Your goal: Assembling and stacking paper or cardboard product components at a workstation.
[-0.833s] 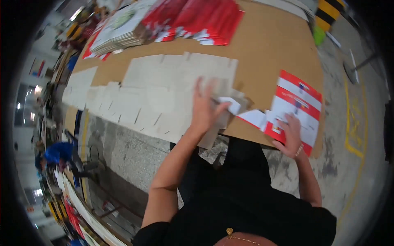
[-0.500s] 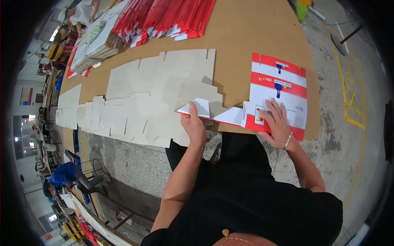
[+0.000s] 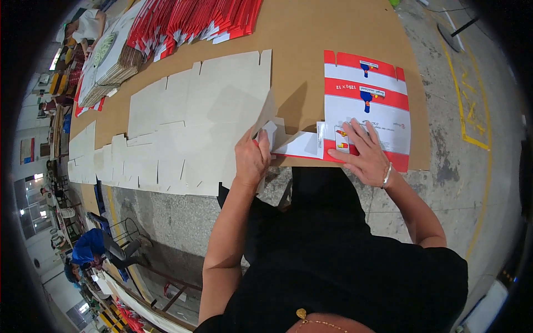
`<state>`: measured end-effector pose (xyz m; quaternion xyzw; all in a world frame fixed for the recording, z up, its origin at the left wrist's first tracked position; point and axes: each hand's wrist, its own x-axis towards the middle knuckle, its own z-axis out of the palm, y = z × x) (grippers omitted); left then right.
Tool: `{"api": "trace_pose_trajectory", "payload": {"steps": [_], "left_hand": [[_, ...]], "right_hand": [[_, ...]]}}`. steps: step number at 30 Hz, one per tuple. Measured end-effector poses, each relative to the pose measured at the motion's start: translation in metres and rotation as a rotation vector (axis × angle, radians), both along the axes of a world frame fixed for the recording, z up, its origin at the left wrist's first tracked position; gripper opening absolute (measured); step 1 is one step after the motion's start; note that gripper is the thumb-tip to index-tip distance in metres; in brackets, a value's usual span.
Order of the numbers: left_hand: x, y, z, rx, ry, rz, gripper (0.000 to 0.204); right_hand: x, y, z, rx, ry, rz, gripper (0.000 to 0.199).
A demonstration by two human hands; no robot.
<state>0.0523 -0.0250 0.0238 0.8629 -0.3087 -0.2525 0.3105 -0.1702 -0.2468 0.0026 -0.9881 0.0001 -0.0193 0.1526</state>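
Observation:
A flat printed carton (image 3: 347, 108), red and white with blue pictures, lies at the right of the table. My right hand (image 3: 366, 155) rests on its lower part, fingers spread and palm down. My left hand (image 3: 254, 158) is closed round the edge of a carton panel (image 3: 268, 132), whose white printed side partly shows and whose plain grey side is lifted off the table. Between my hands runs a narrow white flap (image 3: 302, 145) joined to the printed carton. Grey carton blanks (image 3: 194, 111) lie overlapping, plain side up, left of my left hand. My left fingertips are partly hidden.
Many folded red and white cartons (image 3: 194, 19) stand in a row at the far side of the brown table (image 3: 311, 33). A bundled stack of flat cardboard (image 3: 111, 69) sits at the far left. A person in blue (image 3: 89, 247) sits off to the left.
My left hand has closed further round the panel, which now stands raised with its grey side tilted up. My right hand stays on the printed carton, its fingers still spread. The whole view has shifted slightly.

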Motion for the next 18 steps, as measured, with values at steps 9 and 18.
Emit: {"api": "trace_pose_trajectory", "payload": {"steps": [9,18], "left_hand": [[-0.024,-0.021,-0.036,-0.375,-0.472,-0.368,0.066],[-0.032,-0.023,-0.029,-0.045,-0.608,-0.568,0.064]], "right_hand": [[0.004,0.0,0.002,0.108,-0.054,0.018,0.045],[0.009,0.008,0.002,0.029,-0.027,-0.006,0.05]]}}
